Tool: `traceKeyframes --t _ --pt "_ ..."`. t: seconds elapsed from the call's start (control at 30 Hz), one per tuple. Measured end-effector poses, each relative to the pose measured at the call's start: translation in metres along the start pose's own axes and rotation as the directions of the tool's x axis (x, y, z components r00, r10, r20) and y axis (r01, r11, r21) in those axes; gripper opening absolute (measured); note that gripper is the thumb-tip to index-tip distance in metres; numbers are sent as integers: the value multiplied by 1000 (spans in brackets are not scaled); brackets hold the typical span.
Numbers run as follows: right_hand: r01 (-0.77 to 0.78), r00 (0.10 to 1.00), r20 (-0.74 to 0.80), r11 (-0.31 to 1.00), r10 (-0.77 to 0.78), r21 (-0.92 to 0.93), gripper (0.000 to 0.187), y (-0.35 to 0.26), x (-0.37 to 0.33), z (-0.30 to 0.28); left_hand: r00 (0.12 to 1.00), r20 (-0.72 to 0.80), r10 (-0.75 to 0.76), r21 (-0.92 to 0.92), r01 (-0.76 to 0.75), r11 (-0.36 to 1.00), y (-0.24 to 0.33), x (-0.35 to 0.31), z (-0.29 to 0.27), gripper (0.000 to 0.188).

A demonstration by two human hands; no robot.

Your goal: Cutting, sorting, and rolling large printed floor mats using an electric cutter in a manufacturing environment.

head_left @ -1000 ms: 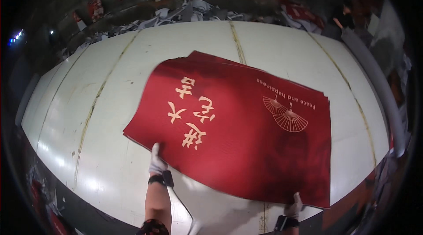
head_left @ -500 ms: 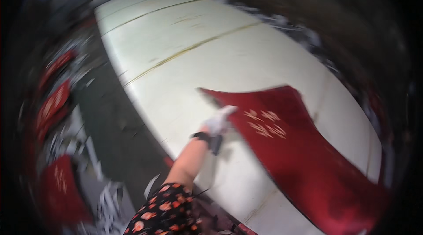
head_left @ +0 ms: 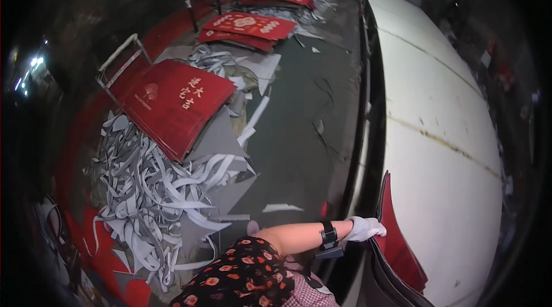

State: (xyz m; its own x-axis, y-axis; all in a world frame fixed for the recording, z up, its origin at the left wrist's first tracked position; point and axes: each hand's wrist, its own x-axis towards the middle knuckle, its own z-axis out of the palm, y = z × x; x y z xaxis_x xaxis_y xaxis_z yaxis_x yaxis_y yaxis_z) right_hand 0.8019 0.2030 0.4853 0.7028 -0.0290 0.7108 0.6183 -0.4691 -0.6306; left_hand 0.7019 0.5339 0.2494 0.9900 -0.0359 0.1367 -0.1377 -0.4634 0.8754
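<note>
White-gloved left hand (head_left: 365, 229) pinches edge of thin, curling red mats (head_left: 399, 252), grip likely checking sag; right hand out of view, finger state can't be told.

Mats (head_left: 395, 248) sit at the left edge of the table (head_left: 437, 163), strips (head_left: 150, 191) farther left.

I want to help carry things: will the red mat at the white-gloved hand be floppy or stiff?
Probably floppy: the red mat curves where the left hand holds it. It might feel heavier than one sheet, because its edge looks layered.
</note>
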Motion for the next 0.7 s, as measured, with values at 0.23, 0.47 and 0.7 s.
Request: traceKeyframes --t 0.23,0.47,0.7 --pt "38 982 177 980 -73 193 39 -100 -15 173 996 77 50 301 -71 951 -37 -112 -218 33" --pt "43 940 306 942 -152 333 40 -179 -26 340 953 -278 -118 -57 106 993 -112 -178 -370 23" --pt "44 909 356 897 -219 440 41 -246 -38 482 680 -733 -30 186 242 952 -27 -347 -586 23"
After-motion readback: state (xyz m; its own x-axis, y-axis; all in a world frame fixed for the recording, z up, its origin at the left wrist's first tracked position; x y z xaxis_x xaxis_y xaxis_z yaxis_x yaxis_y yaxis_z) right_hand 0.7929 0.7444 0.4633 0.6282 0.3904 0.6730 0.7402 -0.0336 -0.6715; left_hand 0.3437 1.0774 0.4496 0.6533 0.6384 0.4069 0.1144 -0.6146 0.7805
